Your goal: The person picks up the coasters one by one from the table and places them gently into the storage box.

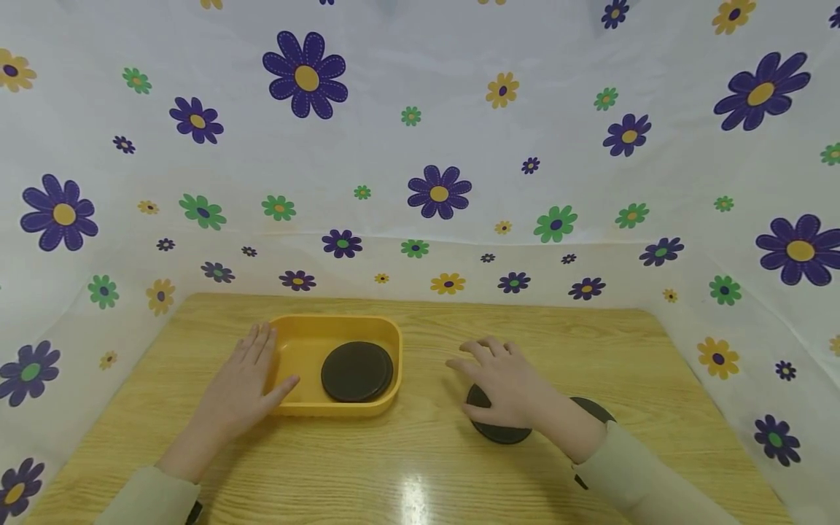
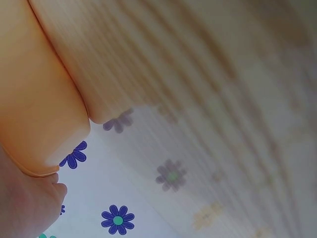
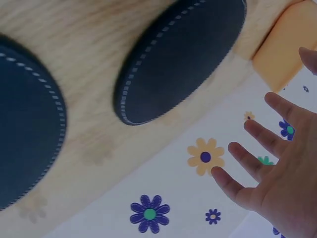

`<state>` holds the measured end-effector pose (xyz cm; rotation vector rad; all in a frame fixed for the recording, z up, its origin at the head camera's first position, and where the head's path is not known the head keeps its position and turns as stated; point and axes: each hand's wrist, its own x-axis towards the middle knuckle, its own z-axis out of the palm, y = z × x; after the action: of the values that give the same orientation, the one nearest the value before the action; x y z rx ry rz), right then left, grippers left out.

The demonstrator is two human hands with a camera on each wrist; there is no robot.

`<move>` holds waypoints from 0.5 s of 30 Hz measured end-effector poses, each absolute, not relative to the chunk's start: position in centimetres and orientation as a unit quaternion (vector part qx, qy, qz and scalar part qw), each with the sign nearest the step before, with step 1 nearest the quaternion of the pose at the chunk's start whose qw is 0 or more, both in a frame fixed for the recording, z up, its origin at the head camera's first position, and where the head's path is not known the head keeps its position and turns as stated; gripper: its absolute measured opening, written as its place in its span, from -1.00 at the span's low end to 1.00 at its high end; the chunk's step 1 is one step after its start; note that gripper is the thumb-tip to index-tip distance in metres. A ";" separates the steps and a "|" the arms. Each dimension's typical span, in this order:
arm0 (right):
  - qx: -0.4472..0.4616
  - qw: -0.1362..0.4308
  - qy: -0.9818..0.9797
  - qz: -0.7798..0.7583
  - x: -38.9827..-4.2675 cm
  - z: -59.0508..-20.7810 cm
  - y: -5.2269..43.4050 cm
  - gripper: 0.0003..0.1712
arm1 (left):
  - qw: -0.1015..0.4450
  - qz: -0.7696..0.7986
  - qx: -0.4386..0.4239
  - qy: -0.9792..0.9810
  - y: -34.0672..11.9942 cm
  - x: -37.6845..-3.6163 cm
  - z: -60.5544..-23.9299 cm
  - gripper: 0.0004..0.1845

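both sleeves sit at the lower edge of the head view. right hand (image 1: 508,383) hovers over or rests on a dark round disc (image 1: 499,430) on the wooden surface (image 1: 420,467); its grip is spread, fingers straight and apart, holding nothing (contact with the disc cannot be confirmed from the right wrist view). a second disc (image 1: 593,408) lies just beside the first, partly hidden by the forearm. left hand (image 1: 246,383) rests flat against the near left wall of the yellow tray (image 1: 341,322), fingers straight, thumb at the rim. one more disc (image 1: 356,371) already lies inside the tray.

risk assessment: the discs look thin and flat, so a spread grip may slide one across the surface rather than lift it. the tray may shift if the left hand pushes on it.
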<state>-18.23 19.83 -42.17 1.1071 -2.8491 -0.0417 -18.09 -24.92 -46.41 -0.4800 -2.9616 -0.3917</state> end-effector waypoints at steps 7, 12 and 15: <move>0.344 0.016 -0.938 -0.031 -17.3 -43.2 21.3 -0.22 | 0.059 -0.127 -0.161 -0.977 -24.8 -18.0 -46.2 0.04; 0.332 -0.008 -0.943 -0.022 -16.9 -44.3 22.1 -0.22 | 0.057 -0.129 -0.160 -0.977 -24.9 -18.0 -46.2 0.04; 0.328 -0.027 -0.944 -0.011 -16.7 -44.9 22.4 -0.20 | 0.056 -0.129 -0.158 -0.977 -24.9 -18.0 -46.3 0.04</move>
<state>-16.70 22.40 -44.93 1.0497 -3.0171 -0.0363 -18.01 -24.94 -46.26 -0.4805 -2.9657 -0.3915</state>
